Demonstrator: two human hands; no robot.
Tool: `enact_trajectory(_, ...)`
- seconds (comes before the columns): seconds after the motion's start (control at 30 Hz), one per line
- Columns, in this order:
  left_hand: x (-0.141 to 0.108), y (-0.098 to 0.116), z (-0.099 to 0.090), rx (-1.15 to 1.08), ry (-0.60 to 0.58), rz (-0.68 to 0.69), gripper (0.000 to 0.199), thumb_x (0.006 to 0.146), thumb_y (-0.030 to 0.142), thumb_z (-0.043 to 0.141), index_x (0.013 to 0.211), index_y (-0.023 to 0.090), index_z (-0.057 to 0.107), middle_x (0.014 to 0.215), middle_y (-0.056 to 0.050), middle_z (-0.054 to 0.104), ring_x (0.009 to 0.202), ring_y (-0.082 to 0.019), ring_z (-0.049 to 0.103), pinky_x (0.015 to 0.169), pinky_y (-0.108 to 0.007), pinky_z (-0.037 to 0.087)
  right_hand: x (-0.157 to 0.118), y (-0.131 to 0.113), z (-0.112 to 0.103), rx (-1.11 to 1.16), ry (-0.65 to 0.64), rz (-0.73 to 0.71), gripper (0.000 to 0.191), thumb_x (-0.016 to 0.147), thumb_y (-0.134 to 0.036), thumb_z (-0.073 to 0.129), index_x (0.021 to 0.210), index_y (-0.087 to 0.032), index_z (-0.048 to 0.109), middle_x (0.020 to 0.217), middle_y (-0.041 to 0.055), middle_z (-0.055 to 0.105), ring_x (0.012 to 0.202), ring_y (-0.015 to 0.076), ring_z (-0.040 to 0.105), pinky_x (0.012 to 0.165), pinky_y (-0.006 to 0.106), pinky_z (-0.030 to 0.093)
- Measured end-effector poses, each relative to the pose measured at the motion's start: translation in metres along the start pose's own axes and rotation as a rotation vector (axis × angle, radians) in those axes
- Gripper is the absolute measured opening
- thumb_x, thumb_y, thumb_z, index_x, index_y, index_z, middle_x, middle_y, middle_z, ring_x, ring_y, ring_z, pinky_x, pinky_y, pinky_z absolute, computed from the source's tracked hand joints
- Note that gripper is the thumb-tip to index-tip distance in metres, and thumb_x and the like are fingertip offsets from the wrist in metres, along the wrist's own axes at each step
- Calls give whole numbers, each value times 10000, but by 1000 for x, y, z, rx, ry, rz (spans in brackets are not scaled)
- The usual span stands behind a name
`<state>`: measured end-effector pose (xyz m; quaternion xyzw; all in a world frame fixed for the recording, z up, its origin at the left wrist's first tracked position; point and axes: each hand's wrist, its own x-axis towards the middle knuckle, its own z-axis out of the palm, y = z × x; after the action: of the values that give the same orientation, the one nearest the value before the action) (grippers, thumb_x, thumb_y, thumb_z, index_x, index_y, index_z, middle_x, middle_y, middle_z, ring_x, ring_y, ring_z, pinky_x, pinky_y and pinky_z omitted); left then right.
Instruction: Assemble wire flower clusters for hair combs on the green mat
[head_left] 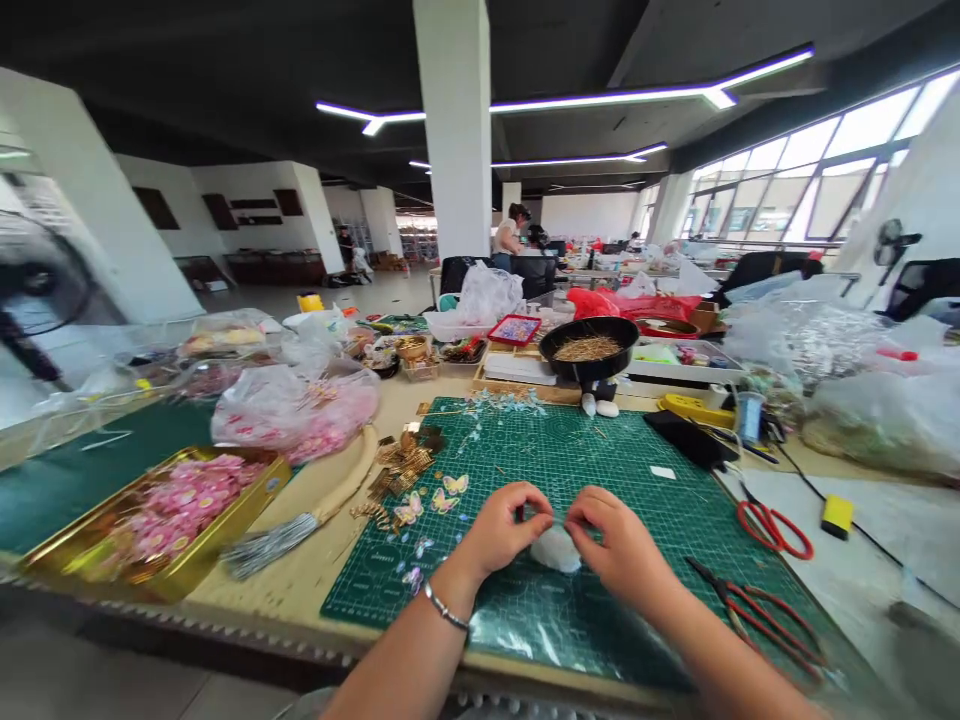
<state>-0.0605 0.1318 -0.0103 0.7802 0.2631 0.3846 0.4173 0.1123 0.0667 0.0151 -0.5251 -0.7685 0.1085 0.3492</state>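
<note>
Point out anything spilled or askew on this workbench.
Small gold metal pieces lie scattered loose across the green cutting mat's left edge and the wooden table. Nothing else stands out.

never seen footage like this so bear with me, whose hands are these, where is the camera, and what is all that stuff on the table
There is no machine here. One camera sits on a person's head and looks down at that person's own bare hands, so the view is theirs. The left hand, with a bracelet at the wrist, and the right hand pinch together over a small white fluffy piece; what the fingertips grip is too small to tell. They work on a green cutting mat. Around it lie small butterfly shapes, a gold tin of pink flowers, red-handled scissors, pliers and a black bowl. Other people work far behind.
</note>
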Motion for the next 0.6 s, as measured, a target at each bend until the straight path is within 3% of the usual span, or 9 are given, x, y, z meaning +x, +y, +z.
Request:
enact_trajectory(0.2,2,0,-3,38,72,-46,133,756,287,650,728,157,657,738,-25,642,716,-135,540,681,-251,387,0,15,-2,12,-35,95,178,832,-333,488,721,-216,563,729,36,571,708,197,530,647,327,432)
enact_trajectory(0.4,3,-7,-2,-47,89,-56,107,725,257,659,743,152,663,718,-20,623,658,-118,501,590,-234,348,-4,32,-5,1,-51,219,297,766,-495,485,677,-239,608,673,43,615,622,213,566,587,344,459)
enact_trajectory(0.6,3,-9,-4,-56,133,-17,69,718,214,638,740,150,652,714,-14,609,674,-116,515,621,-227,370,-6,35,-13,-25,-72,154,326,774,-503,453,638,-250,607,655,48,620,587,209,580,549,341,481)
